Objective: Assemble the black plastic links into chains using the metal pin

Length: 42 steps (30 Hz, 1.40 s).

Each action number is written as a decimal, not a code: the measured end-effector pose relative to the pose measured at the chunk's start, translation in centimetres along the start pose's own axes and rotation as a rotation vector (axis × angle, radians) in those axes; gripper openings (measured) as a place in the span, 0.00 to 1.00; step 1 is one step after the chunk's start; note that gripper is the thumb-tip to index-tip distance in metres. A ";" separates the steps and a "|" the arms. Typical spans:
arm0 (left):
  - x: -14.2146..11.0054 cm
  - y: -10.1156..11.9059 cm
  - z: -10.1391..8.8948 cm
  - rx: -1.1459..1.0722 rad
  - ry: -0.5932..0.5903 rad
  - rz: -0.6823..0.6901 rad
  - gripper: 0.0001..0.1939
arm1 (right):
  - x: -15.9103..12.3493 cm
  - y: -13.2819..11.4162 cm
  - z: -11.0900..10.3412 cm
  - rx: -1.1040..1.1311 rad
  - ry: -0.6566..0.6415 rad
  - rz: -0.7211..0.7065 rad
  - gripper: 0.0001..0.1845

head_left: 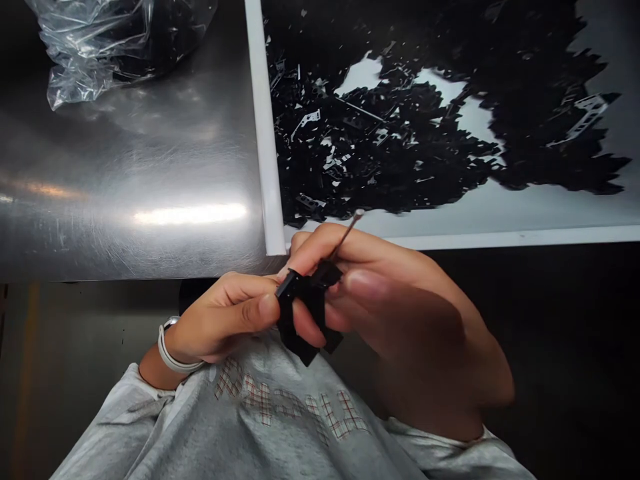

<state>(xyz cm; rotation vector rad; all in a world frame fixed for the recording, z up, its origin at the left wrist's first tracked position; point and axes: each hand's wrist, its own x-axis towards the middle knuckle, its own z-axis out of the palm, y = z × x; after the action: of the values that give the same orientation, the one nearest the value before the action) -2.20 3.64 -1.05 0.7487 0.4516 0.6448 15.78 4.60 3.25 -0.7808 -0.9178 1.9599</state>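
My left hand (220, 320) is closed around a small black plastic part (305, 313), held close to my chest just below the table edge. My right hand (395, 313) pinches the same part from the right, and a thin metal pin (350, 228) sticks up from between its fingers. A white band (170, 353) circles my left wrist. Both hands touch at the part.
A white tray (265, 147) on the right holds a large heap of black plastic pieces (400, 133). Left of it is a shiny steel tabletop (130, 180) with a clear plastic bag (110, 40) of black pieces at its far corner. My grey sweatshirt (280, 427) fills the bottom.
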 end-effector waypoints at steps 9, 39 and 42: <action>0.2 0.2 0.5 -0.104 0.046 -0.109 0.26 | -0.6 0.2 0.0 -0.027 0.092 0.023 0.08; 0.0 0.2 0.4 -0.229 0.077 -0.101 0.20 | -0.5 1.1 -0.2 -0.031 0.139 -0.025 0.06; 0.0 0.6 0.4 -0.238 0.067 -0.014 0.16 | -0.7 1.3 -0.5 -0.041 0.188 -0.110 0.08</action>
<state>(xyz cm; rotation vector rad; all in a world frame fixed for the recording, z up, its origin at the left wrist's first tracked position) -2.14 3.81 -0.30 0.4991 0.4321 0.6979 15.99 3.67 2.06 -0.9025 -0.8716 1.7441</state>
